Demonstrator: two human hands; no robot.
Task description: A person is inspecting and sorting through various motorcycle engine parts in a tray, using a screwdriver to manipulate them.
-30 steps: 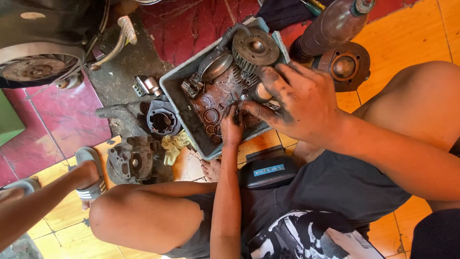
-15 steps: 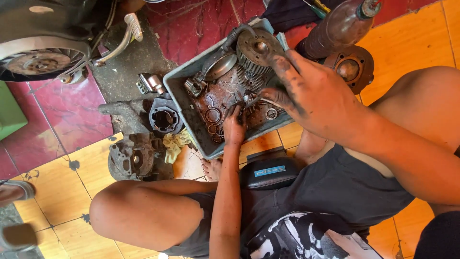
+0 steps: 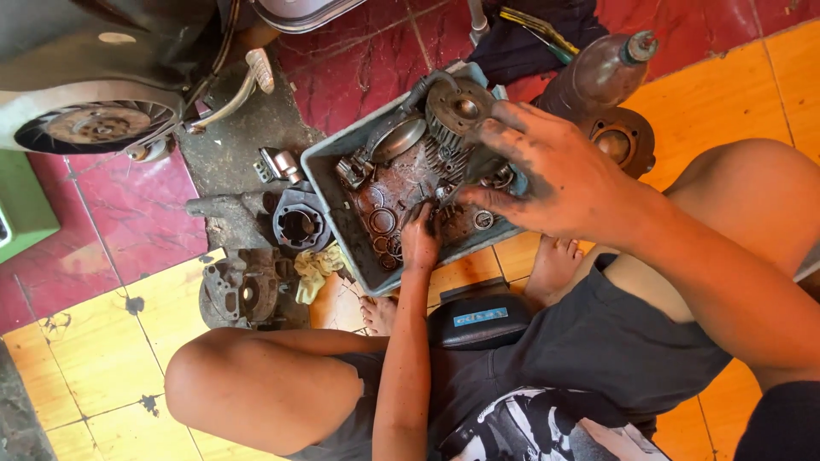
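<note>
a small dark part (image 3: 468, 181) is pinched between the fingers (image 3: 491, 198) of the right hand (image 3: 559, 179), just above the parts in the tray (image 3: 335, 192). what kind of part it is cannot be told, as it is small and largely covered. it appears short and stubby, with its long axis running roughly left to right in the scene, the free end pointing left toward the tray's middle; that is a judgement only. the right fingers are closed together on it, black with grease.

the left hand (image 3: 420, 239) rests low in the tray's near side, its fingers curled down among rings and bearings; whether anything is clamped there cannot be told.

the grip is likely slick, so the part could be dropped among the many loose pieces and lost from sight. the tray sits partly on the tiled floor (image 3: 102, 376) and close to the feet (image 3: 555, 265), so a knock from a knee could tip it or spill it.

inside the tray, a finned cylinder (image 3: 457, 111) and an oval cover (image 3: 398, 139) lie at the far side. left of the tray a ring-shaped casting (image 3: 301, 226) and an engine casing (image 3: 243, 290) lie on the floor, with a yellow rag (image 3: 316, 269) beside them. a brown bottle (image 3: 602, 72) lies far right, a wheel (image 3: 94, 124) far left.
</note>
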